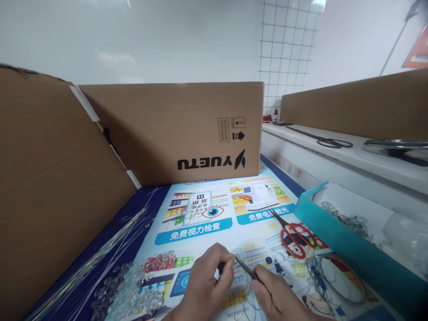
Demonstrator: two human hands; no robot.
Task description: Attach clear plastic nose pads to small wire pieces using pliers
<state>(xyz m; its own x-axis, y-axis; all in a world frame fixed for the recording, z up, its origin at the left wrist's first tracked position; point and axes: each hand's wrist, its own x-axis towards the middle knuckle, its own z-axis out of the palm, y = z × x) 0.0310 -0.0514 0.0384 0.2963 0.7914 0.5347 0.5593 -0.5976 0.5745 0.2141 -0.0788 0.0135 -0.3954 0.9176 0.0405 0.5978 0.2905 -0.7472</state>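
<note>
My left hand [210,276] is closed in a pinch, thumb against forefinger. Whatever lies between those fingertips is too small to make out. My right hand [276,292] is wrapped round slim dark pliers [245,269], whose narrow tip reaches the left fingertips. Thin loops of wire [245,307] show below and between the hands. To the left of my left hand lies a heap of clear beads [137,290]. Red-handled scissors [297,240] rest on the printed sheet [200,238] beyond my right hand.
Long thin strands [100,254] lie along the left. Cardboard panels [167,129] wall the left and back. At right, a teal box [351,254] contains small wire pieces and a clear bag. A coil [343,278] lies nearer. Black scissors [331,142] lie on the white ledge [301,147].
</note>
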